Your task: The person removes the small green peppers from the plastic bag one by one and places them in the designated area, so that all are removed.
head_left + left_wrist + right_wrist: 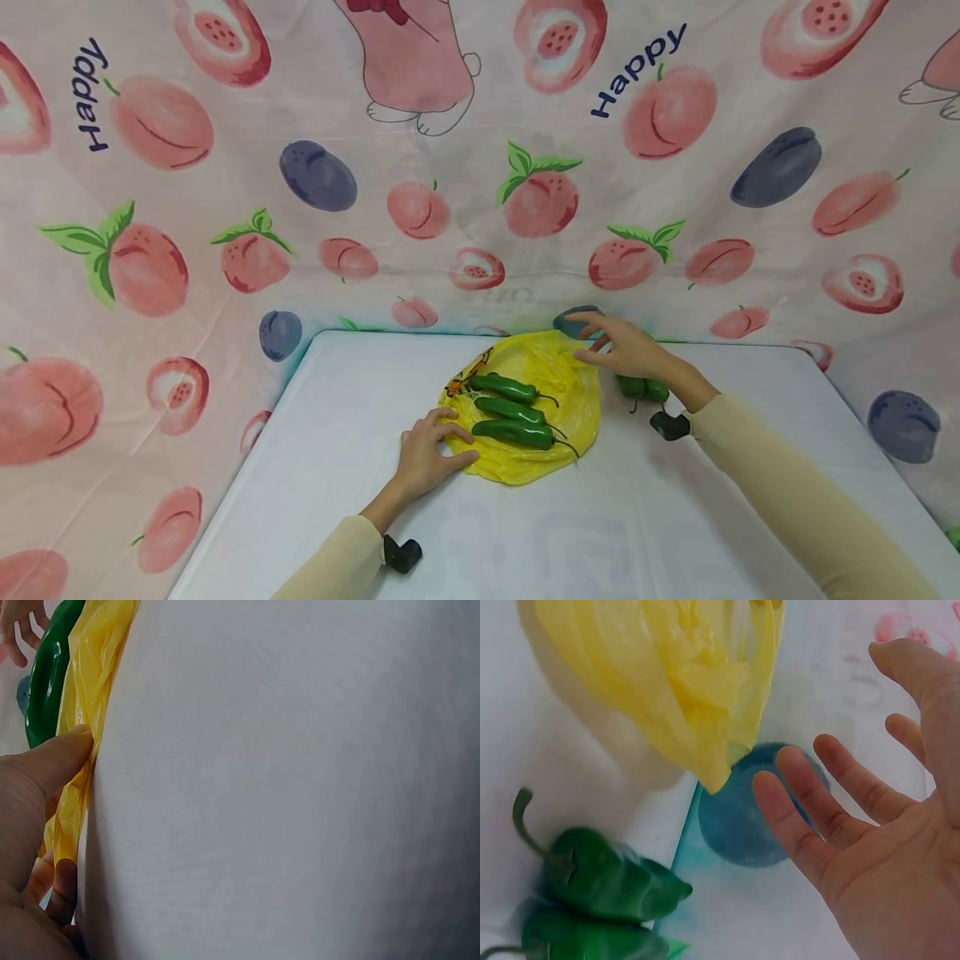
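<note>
Three green chili peppers (512, 435) lie side by side on a crumpled yellow plastic bag (525, 471), stems toward the right. My left hand (429, 454) rests at the bag's near left edge, thumb and fingers apart. In the left wrist view the thumb (64, 757) touches the yellow plastic beside one pepper (49, 682). Over the bag's far right side, my right hand (626, 346) is held with its fingers spread and nothing in them. The right wrist view shows that hand (885, 847) apart from the bag (652, 667).
More green chili peppers (643, 388) lie on the white table (570, 542) to the right of the bag, partly hidden by the right forearm. A fruit-printed cloth (465, 183) hangs behind the table. Black devices (402, 554) sit at both wrists.
</note>
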`<state>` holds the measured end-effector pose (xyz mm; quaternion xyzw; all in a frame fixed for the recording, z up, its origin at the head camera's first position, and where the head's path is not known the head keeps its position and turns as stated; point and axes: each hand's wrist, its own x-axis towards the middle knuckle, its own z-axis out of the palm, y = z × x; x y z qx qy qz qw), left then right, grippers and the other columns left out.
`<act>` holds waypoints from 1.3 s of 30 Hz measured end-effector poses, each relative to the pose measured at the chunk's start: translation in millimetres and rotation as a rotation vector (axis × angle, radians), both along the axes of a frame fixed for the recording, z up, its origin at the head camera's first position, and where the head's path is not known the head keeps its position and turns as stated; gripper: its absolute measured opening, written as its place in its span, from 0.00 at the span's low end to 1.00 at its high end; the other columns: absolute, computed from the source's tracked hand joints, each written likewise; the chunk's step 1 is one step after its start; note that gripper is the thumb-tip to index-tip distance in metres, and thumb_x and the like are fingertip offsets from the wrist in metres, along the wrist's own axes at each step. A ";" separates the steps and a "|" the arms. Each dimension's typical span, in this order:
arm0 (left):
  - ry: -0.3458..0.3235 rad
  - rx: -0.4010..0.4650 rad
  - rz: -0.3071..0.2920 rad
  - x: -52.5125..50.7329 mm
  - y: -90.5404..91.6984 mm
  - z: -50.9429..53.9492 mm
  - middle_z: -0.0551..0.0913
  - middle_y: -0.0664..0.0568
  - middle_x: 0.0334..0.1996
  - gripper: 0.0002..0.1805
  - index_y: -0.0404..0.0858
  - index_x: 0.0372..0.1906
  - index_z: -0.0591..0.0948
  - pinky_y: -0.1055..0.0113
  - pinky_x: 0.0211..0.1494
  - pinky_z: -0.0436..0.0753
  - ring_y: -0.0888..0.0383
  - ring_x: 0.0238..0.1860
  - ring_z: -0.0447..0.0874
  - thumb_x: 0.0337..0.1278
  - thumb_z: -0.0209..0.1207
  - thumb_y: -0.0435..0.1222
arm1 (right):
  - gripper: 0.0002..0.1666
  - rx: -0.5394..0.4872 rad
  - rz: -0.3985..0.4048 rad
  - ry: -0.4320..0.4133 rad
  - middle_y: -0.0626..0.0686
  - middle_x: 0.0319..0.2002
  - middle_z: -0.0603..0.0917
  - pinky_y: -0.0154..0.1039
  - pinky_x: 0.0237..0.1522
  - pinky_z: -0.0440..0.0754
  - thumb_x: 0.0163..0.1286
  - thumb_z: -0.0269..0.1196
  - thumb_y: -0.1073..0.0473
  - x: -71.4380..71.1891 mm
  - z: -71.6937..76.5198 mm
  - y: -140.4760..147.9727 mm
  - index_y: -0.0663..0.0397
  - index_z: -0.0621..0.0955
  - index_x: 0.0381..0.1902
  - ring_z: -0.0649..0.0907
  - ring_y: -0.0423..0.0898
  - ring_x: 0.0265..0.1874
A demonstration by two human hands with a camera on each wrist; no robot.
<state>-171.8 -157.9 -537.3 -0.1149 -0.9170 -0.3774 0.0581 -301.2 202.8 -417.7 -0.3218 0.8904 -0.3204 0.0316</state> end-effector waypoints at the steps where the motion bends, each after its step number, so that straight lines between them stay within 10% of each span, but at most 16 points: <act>1: -0.001 0.002 0.000 0.1 0.0 -0.2 0.79 0.50 0.60 0.09 0.53 0.36 0.89 0.52 0.48 0.60 0.45 0.59 0.75 0.52 0.77 0.47 | 0.38 -0.008 0.007 -0.006 0.68 0.54 0.83 0.54 0.44 0.86 0.70 0.70 0.58 0.1 -0.4 -2.4 0.52 0.69 0.74 0.87 0.60 0.44; 39: -0.018 -0.002 0.005 -0.5 -0.2 0.4 0.79 0.50 0.61 0.09 0.55 0.36 0.88 0.54 0.47 0.60 0.47 0.59 0.75 0.52 0.76 0.49 | 0.40 -0.008 0.160 -0.185 0.68 0.62 0.77 0.50 0.50 0.85 0.72 0.69 0.52 -2.6 -24.8 -75.0 0.55 0.67 0.76 0.86 0.58 0.49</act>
